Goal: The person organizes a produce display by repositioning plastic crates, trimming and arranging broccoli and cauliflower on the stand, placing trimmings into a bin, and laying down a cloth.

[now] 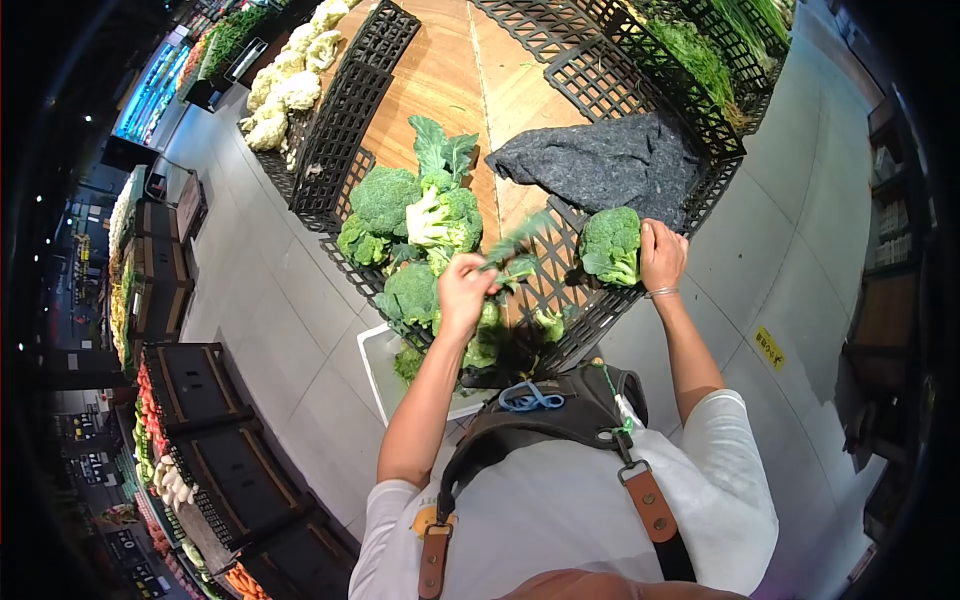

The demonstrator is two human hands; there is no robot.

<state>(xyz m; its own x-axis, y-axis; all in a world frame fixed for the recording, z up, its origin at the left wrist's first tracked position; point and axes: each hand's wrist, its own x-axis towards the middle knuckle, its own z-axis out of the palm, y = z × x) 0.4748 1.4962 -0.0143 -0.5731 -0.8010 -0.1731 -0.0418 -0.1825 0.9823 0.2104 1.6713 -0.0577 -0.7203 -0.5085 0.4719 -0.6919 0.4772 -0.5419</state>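
Green broccoli head (609, 243) is sitting in the right hand (662, 257), near black lattice edging (597, 318); left hand (467, 293) is pinching a motion-blurred leaf (517, 238) beside piled broccoli (385, 200).

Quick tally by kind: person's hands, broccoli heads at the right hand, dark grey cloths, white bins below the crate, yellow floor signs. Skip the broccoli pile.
Hands, left hand and right hand: 2
Broccoli head: 1
Dark grey cloth: 1
White bin: 1
Yellow floor sign: 1
Total: 6
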